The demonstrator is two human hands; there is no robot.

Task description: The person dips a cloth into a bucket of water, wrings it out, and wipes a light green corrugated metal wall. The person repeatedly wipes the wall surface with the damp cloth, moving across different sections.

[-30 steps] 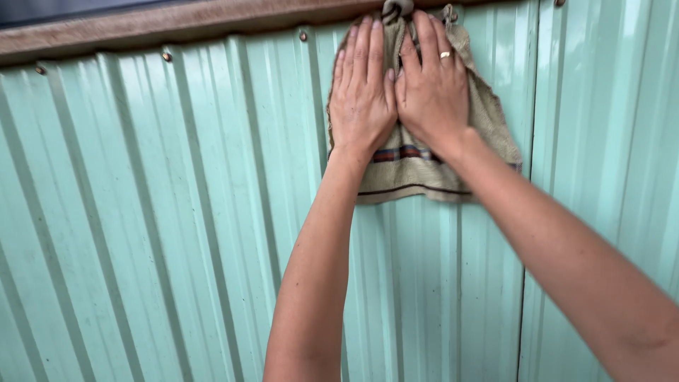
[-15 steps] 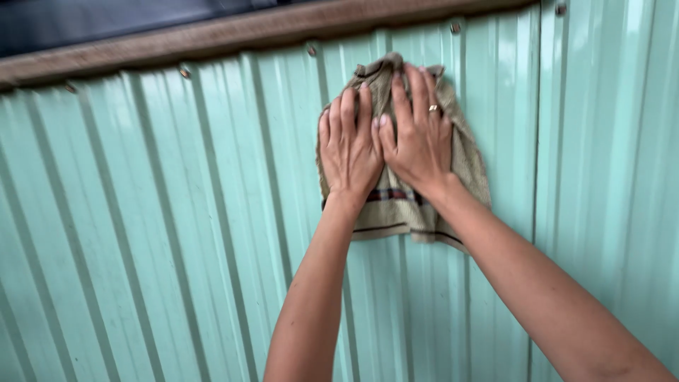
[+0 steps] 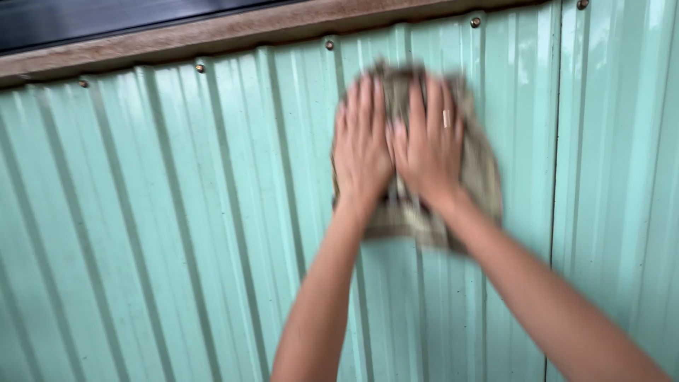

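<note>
While the cloth point(image 3: 481, 177) lies flat against the green ribbed wall point(image 3: 177, 226), my left hand point(image 3: 362, 145) and right hand point(image 3: 430, 145) press on it side by side, fingers spread, brown ledge point(image 3: 233, 32) above.

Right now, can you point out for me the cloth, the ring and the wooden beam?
cloth point(image 3: 483, 178), head view, on its right part beside the right hand.
ring point(image 3: 445, 119), head view, on the band on a finger.
wooden beam point(image 3: 212, 32), head view, on its brown face.

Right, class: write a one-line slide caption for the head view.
Left hand and right hand press a brownish cloth flat against a pale green corrugated metal wall.
</note>
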